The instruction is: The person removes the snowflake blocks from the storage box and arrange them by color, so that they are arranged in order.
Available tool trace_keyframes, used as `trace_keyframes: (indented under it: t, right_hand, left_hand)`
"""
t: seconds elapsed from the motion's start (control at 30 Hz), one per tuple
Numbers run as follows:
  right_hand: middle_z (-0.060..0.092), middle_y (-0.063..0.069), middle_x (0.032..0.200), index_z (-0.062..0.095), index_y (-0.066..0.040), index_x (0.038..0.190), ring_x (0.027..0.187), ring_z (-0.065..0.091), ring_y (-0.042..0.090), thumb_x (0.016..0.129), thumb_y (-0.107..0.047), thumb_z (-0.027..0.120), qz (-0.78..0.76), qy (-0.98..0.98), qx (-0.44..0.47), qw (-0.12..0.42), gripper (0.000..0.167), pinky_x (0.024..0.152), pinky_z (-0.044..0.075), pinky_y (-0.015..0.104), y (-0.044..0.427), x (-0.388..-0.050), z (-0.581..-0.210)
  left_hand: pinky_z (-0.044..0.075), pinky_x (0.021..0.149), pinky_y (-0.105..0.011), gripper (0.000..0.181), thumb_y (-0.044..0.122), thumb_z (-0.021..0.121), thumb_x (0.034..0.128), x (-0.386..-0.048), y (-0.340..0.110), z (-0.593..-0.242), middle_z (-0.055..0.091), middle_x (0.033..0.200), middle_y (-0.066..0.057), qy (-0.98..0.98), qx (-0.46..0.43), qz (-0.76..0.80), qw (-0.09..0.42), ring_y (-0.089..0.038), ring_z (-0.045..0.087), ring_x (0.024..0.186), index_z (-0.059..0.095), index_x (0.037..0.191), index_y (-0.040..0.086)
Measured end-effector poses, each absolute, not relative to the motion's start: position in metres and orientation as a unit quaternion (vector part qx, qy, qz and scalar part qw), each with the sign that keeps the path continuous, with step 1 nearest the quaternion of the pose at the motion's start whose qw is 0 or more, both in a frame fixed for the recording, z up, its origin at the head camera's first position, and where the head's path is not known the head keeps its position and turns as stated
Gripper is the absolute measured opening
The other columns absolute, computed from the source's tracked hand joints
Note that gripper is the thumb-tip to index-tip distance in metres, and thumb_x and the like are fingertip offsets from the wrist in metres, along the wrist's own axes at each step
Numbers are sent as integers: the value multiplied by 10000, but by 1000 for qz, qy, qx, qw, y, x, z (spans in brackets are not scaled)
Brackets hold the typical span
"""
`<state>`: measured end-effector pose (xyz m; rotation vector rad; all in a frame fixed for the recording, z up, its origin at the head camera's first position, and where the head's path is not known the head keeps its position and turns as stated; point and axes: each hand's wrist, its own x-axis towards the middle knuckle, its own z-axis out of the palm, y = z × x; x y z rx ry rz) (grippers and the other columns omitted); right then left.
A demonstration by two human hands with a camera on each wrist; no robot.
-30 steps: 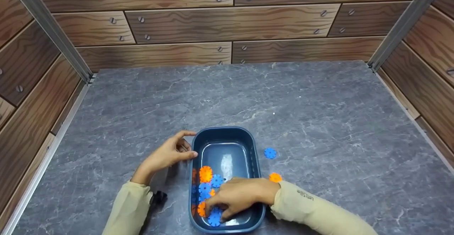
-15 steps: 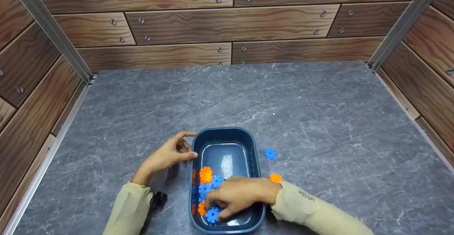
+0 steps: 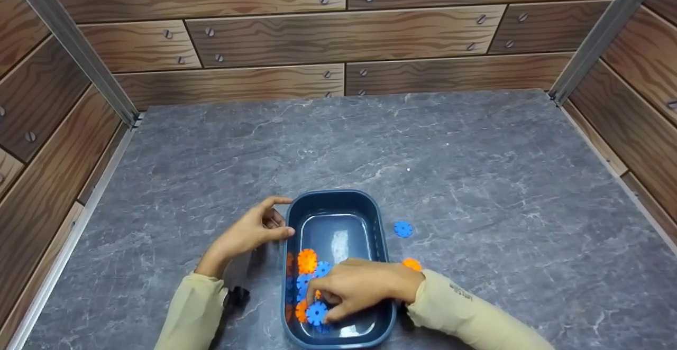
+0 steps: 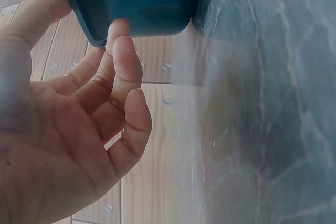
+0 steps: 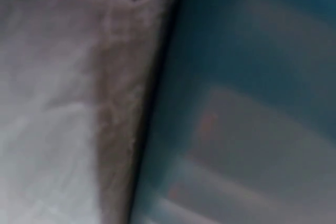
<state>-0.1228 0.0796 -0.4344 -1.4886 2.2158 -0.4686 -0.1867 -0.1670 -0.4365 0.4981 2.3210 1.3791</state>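
Dark-blue plastic tub [image 3: 338, 233] on grey marbled desk [image 3: 476, 181], long side running away from the person. Left hand [image 3: 251, 228] at tub's left side near far corner, holding on: thumb over rim, index against corner, remaining fingers curled outside the wall. Right hand [image 3: 357, 286] down inside near half, pinching blue notched disc [image 3: 313, 316] between thumb and index fingertip. Orange disc [image 3: 307, 261] farther up along left wall; more blue and orange ones bunched under and beside the fingers, partly hidden, count unclear. On desk, right of tub: loose blue disc [image 3: 403, 229], then loose orange disc [image 3: 410, 263] nearer, beside right sleeve [image 3: 470, 313]. Small black object [image 3: 240, 295] by left sleeve [image 3: 189, 310], identity unclear. Behind, wood-print panels [image 3: 338, 35]. Right wrist view badly blurred.
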Motion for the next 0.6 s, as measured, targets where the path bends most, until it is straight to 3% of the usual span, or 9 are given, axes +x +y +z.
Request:
trace_keyframes:
  t: [0.6]
  right_hand:
    - [520,-87,664,611,-196,1140,549,377,-58,899,-373,670,-214,820,-503,170,304,558,319,97,102,-135,-416]
  left_hand:
    - [459,661,-284,613,286,731,861,-187,-168,-437,612,944,-91,831,182,490,189,-178,551,764,459,1387,129]
